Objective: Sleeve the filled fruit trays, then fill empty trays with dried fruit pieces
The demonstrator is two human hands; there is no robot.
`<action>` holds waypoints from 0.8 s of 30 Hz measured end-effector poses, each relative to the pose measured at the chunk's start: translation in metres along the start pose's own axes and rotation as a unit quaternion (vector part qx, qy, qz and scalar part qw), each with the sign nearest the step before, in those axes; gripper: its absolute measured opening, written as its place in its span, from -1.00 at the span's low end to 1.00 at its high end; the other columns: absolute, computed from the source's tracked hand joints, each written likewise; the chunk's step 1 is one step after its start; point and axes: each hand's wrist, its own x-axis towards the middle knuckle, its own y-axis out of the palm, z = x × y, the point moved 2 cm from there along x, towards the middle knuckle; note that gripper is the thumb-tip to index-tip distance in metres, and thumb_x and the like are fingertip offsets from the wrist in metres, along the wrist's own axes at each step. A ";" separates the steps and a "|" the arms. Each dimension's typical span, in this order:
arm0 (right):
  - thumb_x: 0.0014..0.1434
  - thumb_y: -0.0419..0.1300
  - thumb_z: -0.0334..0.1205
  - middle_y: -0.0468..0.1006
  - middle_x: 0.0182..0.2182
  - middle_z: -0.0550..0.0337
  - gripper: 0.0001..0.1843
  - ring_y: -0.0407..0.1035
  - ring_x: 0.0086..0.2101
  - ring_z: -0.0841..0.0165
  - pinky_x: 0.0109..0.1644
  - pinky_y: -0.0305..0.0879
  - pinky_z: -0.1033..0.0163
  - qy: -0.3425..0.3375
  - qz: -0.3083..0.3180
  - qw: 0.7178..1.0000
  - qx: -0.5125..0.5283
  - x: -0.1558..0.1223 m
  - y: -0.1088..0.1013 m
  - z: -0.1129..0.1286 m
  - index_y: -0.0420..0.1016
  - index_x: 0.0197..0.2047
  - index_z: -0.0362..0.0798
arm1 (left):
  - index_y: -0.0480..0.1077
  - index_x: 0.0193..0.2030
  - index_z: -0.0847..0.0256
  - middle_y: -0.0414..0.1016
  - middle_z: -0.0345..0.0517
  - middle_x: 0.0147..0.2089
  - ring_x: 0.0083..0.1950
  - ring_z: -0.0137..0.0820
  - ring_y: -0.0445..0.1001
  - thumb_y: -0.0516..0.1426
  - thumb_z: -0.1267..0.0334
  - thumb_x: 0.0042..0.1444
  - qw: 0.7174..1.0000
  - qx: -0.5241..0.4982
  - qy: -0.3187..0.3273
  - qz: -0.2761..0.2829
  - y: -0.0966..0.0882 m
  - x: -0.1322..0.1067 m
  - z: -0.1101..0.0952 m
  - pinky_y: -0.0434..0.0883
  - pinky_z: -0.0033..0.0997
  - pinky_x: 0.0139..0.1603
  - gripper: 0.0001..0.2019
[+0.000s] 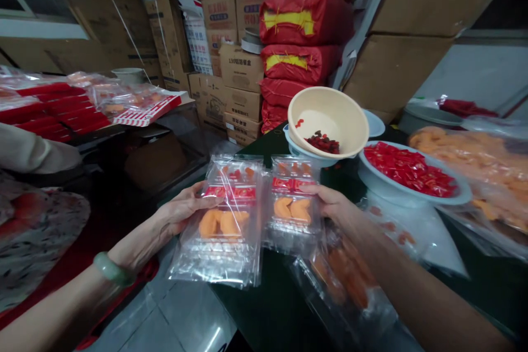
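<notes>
My left hand (181, 213) grips a stack of clear plastic packets (225, 225) by the left edge; the top packet shows orange pieces and red pieces. My right hand (336, 206) holds a second clear packet (292, 203) by its right edge, with the same orange and red contents. The two lots are side by side, held up over the dark table edge (264, 308). A green bangle (110, 269) sits on my left wrist.
Behind stand a beige bowl (330, 115) with a few dark red bits and a white bowl (412, 190) full of red pieces. Bags of orange pieces (470, 159) lie at right, more filled packets (346, 280) below my right arm. Cartons and red sacks (303, 44) are stacked at the back. Another person's sleeve (28, 148) is at left.
</notes>
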 end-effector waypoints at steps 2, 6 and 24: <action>0.01 0.13 -0.40 0.60 -0.40 -0.01 -0.87 0.51 -0.31 0.20 -0.18 0.45 0.09 -0.007 -0.003 1.000 0.024 -0.016 -0.004 0.005 0.46 -0.32 -0.16 | 0.35 -0.01 0.16 0.50 0.04 -0.03 -0.17 -0.14 0.54 0.38 0.42 -0.38 1.000 0.000 -0.009 -0.021 -0.004 0.002 0.002 0.53 -0.29 -0.26 -0.32; -0.07 0.23 -0.43 0.60 -0.30 0.01 -0.77 0.50 -0.25 0.18 -0.12 0.43 0.14 -0.085 -0.049 0.991 0.090 -0.058 -0.017 0.020 0.47 -0.26 -0.15 | 0.34 -0.01 0.16 0.53 0.00 -0.10 -0.23 -0.18 0.56 0.39 0.41 -0.38 1.000 -0.015 -0.020 -0.011 -0.007 0.004 0.004 0.54 -0.25 -0.27 -0.33; 0.17 0.03 -0.31 0.61 -0.37 0.04 -0.75 0.51 -0.27 0.27 -0.13 0.42 0.18 -0.011 0.023 0.980 0.199 -0.095 0.008 0.053 0.45 -0.14 -0.17 | 0.18 0.10 0.19 0.46 0.12 -0.04 -0.12 -0.18 0.52 0.41 0.23 -0.34 0.997 0.024 0.040 -0.066 -0.010 0.011 0.004 0.49 -0.34 -0.20 -0.19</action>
